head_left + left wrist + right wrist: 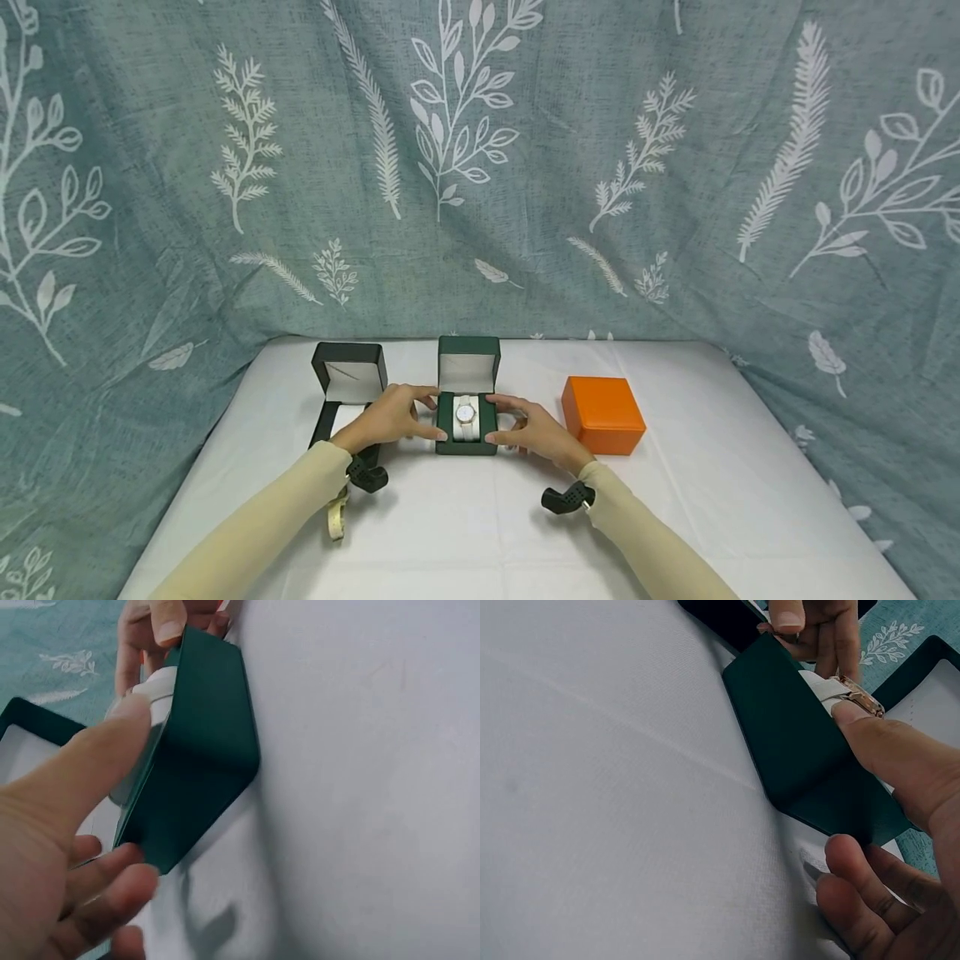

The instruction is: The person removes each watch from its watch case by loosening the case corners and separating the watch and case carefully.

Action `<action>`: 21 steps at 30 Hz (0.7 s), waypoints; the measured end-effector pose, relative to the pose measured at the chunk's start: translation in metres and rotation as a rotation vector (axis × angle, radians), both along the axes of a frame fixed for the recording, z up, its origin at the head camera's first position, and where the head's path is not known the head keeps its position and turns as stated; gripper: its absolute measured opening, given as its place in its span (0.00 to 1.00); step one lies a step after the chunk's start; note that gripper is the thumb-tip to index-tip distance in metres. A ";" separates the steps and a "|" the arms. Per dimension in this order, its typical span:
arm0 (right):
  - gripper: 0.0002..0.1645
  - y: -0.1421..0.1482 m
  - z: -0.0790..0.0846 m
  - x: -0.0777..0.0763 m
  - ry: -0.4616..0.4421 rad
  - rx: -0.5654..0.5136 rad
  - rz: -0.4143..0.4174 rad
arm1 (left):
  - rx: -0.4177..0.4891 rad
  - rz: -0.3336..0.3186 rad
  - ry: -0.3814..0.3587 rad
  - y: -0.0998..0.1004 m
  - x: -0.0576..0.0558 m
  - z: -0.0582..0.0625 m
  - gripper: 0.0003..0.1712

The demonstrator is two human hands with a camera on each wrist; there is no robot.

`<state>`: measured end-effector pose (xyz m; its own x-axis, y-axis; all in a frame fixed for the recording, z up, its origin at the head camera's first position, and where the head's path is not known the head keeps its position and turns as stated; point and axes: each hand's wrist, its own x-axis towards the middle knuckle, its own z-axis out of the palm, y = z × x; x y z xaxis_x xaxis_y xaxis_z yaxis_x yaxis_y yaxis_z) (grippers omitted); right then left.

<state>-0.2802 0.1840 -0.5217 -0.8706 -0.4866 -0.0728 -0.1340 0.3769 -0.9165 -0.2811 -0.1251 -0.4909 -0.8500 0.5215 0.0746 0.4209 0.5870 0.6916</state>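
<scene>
A green watch box (466,448) stands at the middle of the white table, its lid (468,343) raised at the back. Inside it, a watch (467,413) with a white strap and a gold-toned case sits around a white cushion. My left hand (393,414) holds the box's left side, with the thumb at the front corner and the index finger near the hinge. On the opposite side my right hand (538,429) grips it in the same way. In the right wrist view, the right thumb (885,739) lies over the rim, beside the watch, with the other fingers by the side wall.
Left of the green box, a black watch box (349,353) stands with its lid up, partly behind my left hand. A cream-coloured watch strap (335,518) lies on the table below my left wrist. An orange box (604,408) is at the right. Patterned cloth (480,250) hangs behind.
</scene>
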 end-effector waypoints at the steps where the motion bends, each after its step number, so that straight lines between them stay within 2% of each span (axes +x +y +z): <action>1: 0.43 0.000 0.000 0.000 0.001 0.002 -0.003 | 0.007 0.007 0.019 0.001 0.000 0.001 0.48; 7: 0.43 0.000 0.000 0.001 0.001 0.013 -0.016 | 0.008 0.010 0.114 0.007 0.002 0.001 0.46; 10: 0.44 0.000 0.000 0.001 0.003 0.008 -0.024 | 0.008 -0.002 0.135 0.011 0.002 0.000 0.45; 21: 0.44 0.000 0.001 0.003 -0.012 0.003 -0.025 | -0.024 -0.034 0.109 0.024 0.002 -0.003 0.44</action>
<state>-0.2776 0.1839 -0.5212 -0.8816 -0.4643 -0.0846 -0.1136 0.3827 -0.9169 -0.2792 -0.1009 -0.4942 -0.8195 0.5523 0.1532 0.5127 0.5869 0.6267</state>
